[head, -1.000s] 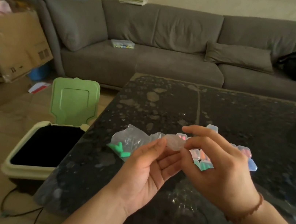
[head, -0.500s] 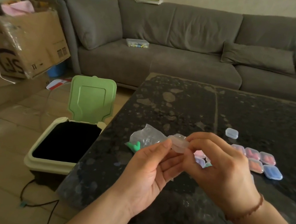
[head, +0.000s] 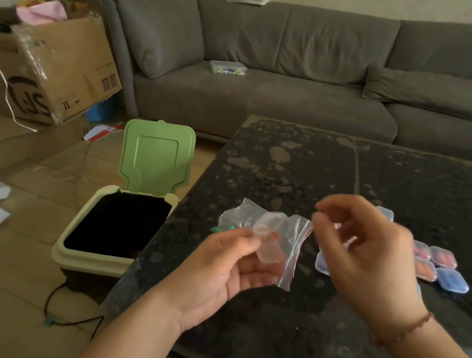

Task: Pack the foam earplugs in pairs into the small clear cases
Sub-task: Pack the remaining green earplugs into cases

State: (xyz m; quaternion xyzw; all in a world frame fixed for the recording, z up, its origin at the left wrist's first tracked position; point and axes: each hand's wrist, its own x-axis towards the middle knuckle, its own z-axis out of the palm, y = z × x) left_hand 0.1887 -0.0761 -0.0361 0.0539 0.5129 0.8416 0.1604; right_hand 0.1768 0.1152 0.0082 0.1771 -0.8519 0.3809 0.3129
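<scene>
My left hand (head: pixel 224 269) holds a small clear case (head: pixel 270 239) between thumb and fingers, with a clear zip bag (head: pixel 294 249) hanging beside it. My right hand (head: pixel 370 254) hovers just to the right, fingers curled and blurred; its thumb is at the bag's top corner, and whether it pinches is unclear. A crumpled bag (head: pixel 241 215) with green earplugs (head: pixel 222 229) lies on the black table (head: pixel 292 162) behind my left hand. Several filled cases lie to the right, among them a blue one (head: pixel 452 280) and a pink one (head: pixel 443 257).
An open bin (head: pixel 88 258) with a raised green lid (head: pixel 156 157) stands on the floor at the table's left edge, a cable beside it. A cardboard box (head: pixel 61 67) sits far left. A grey sofa (head: pixel 306 66) runs behind the table, with a small plastic box (head: pixel 228 67) on it.
My right hand has come off the clear case and moved right and up. The case stays in my left hand, and a zip bag now shows between the hands. The view has shifted left.
</scene>
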